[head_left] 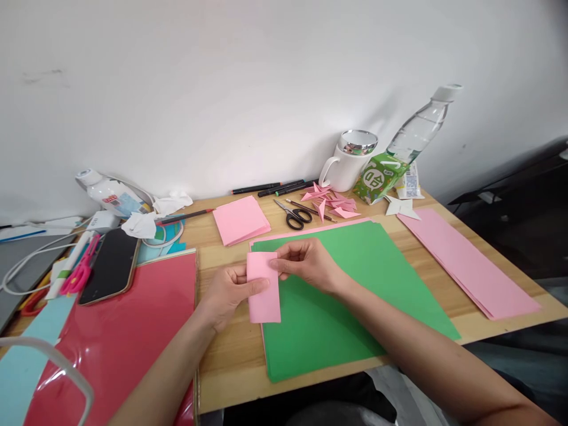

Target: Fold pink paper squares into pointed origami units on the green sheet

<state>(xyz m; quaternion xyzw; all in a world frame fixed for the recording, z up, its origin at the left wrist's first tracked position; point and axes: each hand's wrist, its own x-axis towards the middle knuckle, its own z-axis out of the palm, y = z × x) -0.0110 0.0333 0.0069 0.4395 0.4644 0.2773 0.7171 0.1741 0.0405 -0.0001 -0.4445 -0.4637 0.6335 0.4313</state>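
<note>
A pink sheet of paper, folded into a narrow upright rectangle, is held up between both hands. My left hand grips its left side, the thumb lying across the front. The upper right edge is pinched by my right hand between thumb and fingers. Below them lies a stack of green paper with pink edges showing under it. Behind the hands rests a stack of square pink paper. Black-handled scissors lie beside a pencil and several folded pink paper pieces.
A white mug, a green carton and a leaning clear bottle stand at the back right. Pink strips lie on the right. A phone, pink scissors and a red plastic-covered pack occupy the left.
</note>
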